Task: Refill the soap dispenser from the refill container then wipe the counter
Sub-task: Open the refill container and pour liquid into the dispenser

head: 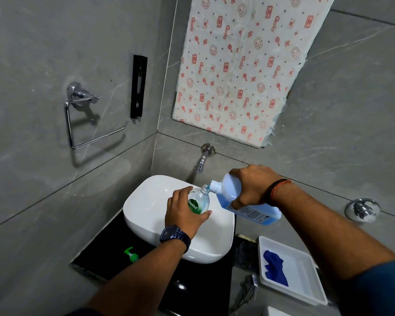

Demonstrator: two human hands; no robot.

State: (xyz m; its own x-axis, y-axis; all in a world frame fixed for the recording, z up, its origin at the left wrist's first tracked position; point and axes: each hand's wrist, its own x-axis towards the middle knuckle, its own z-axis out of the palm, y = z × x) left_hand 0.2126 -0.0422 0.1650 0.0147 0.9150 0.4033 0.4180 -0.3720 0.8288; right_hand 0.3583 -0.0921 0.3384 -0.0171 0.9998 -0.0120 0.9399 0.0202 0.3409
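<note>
Left hand (184, 210) hides most of the soap dispenser (200, 200), contents unclear.

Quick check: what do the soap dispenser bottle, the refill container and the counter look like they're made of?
Soap dispenser bottle: clear glossy plastic, you can see through it. Refill container: translucent matte plastic, blue liquid showing through. Counter: polished black stone, probably granite, judging by the sharp reflection.

Two hands (185, 213), one dispenser bottle (200, 201), one refill container (244, 201), one pump head (131, 254), one basin (146, 201), one tray (306, 270), one blue cloth (275, 267)
</note>
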